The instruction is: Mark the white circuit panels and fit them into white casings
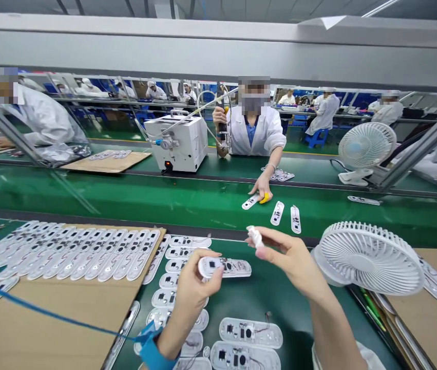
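My left hand, with a blue strap at the wrist, grips one end of a white oblong casing that has dark components and thin wires inside. To its right, my right hand pinches a small crumpled white piece between thumb and fingers, apart from the casing. Below my hands, two similar casings lie on the green table. A column of more casings runs beside and partly behind my left hand.
Cardboard at the left bears a row of several casings. A white fan stands right of my right forearm. Across the green belt, a person in a white coat touches a casing. A blue cord reaches my left wrist.
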`<act>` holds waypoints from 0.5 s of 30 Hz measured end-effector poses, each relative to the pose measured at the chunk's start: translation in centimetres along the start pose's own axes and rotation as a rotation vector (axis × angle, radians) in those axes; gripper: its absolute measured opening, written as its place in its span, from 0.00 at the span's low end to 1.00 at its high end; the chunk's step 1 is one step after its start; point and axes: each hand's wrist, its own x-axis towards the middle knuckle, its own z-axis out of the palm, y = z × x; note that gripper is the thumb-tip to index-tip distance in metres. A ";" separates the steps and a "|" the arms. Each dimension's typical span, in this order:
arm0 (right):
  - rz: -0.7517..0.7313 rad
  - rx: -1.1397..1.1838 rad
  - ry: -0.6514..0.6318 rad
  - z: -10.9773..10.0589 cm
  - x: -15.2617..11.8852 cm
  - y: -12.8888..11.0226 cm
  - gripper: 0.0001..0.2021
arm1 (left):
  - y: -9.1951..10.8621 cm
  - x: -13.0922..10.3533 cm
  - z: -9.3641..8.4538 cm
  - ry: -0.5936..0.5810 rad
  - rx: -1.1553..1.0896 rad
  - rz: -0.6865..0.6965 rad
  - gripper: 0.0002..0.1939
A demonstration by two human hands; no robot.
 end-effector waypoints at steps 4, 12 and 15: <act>-0.238 -0.310 -0.161 1.5 -0.2 0.0 0.10 | 2.7 -1.3 -2.7 0.199 -0.098 0.011 0.09; -0.414 -0.413 -0.283 2.9 0.1 0.7 0.16 | 5.2 -2.2 -2.4 0.286 -0.190 0.023 0.09; -0.422 -0.433 -0.290 2.8 0.1 0.8 0.14 | 5.2 -2.2 -2.3 0.276 -0.217 0.027 0.11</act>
